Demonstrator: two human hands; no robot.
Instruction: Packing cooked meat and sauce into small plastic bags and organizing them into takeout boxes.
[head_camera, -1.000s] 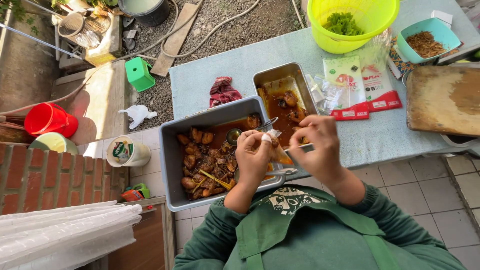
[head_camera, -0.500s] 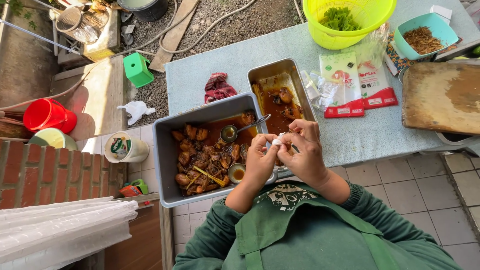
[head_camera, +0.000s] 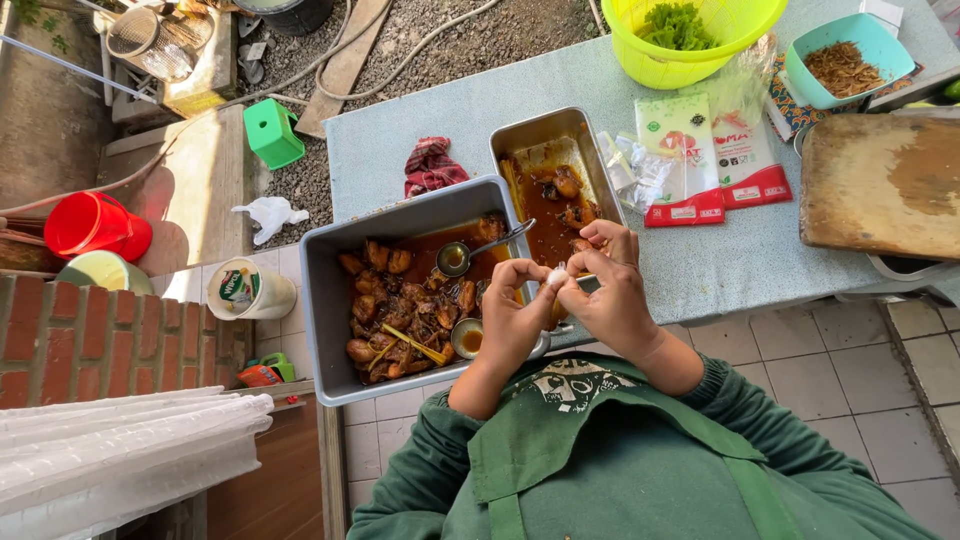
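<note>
Where hands (head_camera: 565, 300) meet | crinkly clear plastic bag (head_camera: 556, 277) pinched; grey metal tray (head_camera: 330, 290) beneath

Two food trays (head_camera: 330, 290) crowd the hands (head_camera: 565, 305); bare tabletop (head_camera: 740, 265) rightward.

Brown stew fills the grey tray (head_camera: 322, 300), beside a steel pan (head_camera: 521, 135) of orange-brown sauce on the pale blue bench (head_camera: 760, 260). A red checked cloth (head_camera: 432, 166), a yellow-green basket (head_camera: 660, 68), a teal bowl (head_camera: 800, 88), a red bucket (head_camera: 85, 225) and a green stool (head_camera: 273, 132) lie around.
</note>
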